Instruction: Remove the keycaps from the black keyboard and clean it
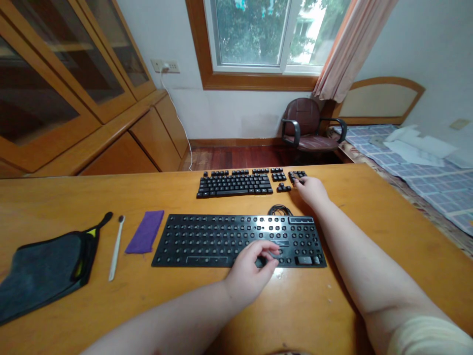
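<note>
A black keyboard base (207,241) lies on the table, most of its switches bare. Two dark keycaps (305,260) sit at its lower right. My left hand (253,266) hovers over or rests on the base's right half; its fingers are loosely curled, with a gap between thumb and fingertips and nothing in them. Beyond the base, loose black keycaps (234,185) are laid out in keyboard order. My right hand (312,191) reaches to the number-pad keycaps (303,174) at the far right, fingertips pinched at a keycap that they partly hide.
A coiled black cable (280,210) lies behind the base. To the left are a purple cloth (145,231), a white-handled brush (117,249) and a dark grey pouch (48,271). Past the wooden table (166,305) stand a brown armchair (305,123), a bed (417,167) and a cabinet (140,143).
</note>
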Demonstrator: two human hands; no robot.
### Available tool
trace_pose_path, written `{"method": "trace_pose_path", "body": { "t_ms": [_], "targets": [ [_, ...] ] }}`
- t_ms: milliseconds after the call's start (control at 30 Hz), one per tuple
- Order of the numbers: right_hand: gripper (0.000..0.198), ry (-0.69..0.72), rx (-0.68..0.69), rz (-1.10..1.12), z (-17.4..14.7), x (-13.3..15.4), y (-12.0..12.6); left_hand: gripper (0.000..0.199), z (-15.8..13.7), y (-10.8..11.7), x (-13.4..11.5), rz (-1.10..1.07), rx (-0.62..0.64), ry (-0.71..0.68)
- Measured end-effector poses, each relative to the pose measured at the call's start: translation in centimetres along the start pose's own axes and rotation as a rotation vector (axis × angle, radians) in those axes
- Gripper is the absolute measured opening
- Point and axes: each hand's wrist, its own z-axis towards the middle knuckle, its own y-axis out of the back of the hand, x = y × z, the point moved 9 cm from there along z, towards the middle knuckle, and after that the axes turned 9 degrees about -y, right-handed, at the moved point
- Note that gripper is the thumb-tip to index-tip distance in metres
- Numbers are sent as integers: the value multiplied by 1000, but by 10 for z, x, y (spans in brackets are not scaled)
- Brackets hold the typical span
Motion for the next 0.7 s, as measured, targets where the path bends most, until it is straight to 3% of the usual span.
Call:
{"method": "trace_pose_path", "body": {
  "t_ms": [267,700],
  "targets": [
    [37,0,58,-42,-3,5,-9,24,-1,-1,3,-6,0,9],
    [36,95,32,-54,-5,13,-12,23,-1,0,2,11,4,10]
  ]
}}
